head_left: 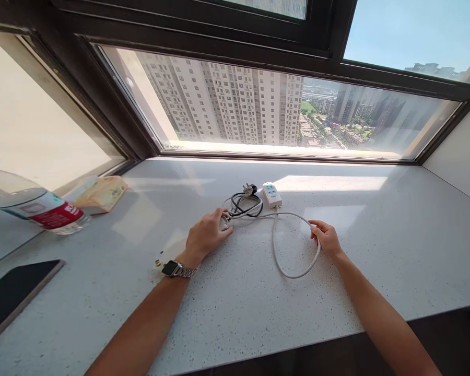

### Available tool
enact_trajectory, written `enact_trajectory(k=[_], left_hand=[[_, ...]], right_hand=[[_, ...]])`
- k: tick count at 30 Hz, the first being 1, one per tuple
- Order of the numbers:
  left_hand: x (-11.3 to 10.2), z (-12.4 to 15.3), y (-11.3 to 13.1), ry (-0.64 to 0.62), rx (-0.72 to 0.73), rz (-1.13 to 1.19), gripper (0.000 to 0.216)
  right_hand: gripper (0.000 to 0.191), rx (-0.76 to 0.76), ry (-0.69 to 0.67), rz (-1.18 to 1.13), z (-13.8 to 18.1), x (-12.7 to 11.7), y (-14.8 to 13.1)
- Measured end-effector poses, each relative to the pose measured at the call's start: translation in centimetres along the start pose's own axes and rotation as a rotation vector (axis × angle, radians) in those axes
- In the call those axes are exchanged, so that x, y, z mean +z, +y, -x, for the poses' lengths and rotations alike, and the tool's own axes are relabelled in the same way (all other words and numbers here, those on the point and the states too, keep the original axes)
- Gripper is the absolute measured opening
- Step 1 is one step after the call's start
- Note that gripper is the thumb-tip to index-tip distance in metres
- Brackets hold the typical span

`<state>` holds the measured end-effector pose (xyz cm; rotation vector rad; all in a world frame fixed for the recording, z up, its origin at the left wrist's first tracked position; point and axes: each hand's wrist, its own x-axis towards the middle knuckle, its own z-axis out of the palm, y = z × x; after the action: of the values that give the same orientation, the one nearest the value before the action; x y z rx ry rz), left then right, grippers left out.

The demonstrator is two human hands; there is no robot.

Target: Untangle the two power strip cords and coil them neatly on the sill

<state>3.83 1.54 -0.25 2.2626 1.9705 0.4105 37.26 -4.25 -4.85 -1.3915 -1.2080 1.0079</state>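
A small white power strip (pixel 272 195) with blue-marked sockets lies on the pale speckled sill. Its white cable (pixel 274 244) curves towards me in a wide loop. My right hand (pixel 326 238) pinches the right side of that loop. To the left, my left hand (pixel 206 235), with a watch on its wrist, is closed around what looks like a white plug (pixel 225 221), partly hidden by the fingers. Just beyond those fingers sits a coiled black cable (pixel 255 211) with a pronged plug (pixel 249 190); white cable runs up against it.
A clear bottle with a red label (pixel 62 215) lies tilted at the left, beside a soft tissue pack (pixel 105 194). A dark flat device (pixel 19 292) is nearer me. Small bits (pixel 157 262) lie by the watch. Window frames (pixel 258 155) bound the sill's far side.
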Motion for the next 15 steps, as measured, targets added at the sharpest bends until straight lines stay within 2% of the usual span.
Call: enact_trajectory(k=[5,9,15], left_hand=[[-0.01,0.25,-0.2,0.024,0.054,0.064,0.045],[-0.08,0.47,-0.36,0.073,0.103,0.13,0.045],[-0.18,0.49,-0.13,0.05,0.123,0.168,0.052]], right_hand=[[0.047,-0.003,0.004,0.011,0.05,-0.05,-0.05],[0.044,-0.008,-0.007,0.005,0.13,-0.09,-0.33],[0.048,-0.015,-0.081,-0.034,0.01,-0.33,-0.35]])
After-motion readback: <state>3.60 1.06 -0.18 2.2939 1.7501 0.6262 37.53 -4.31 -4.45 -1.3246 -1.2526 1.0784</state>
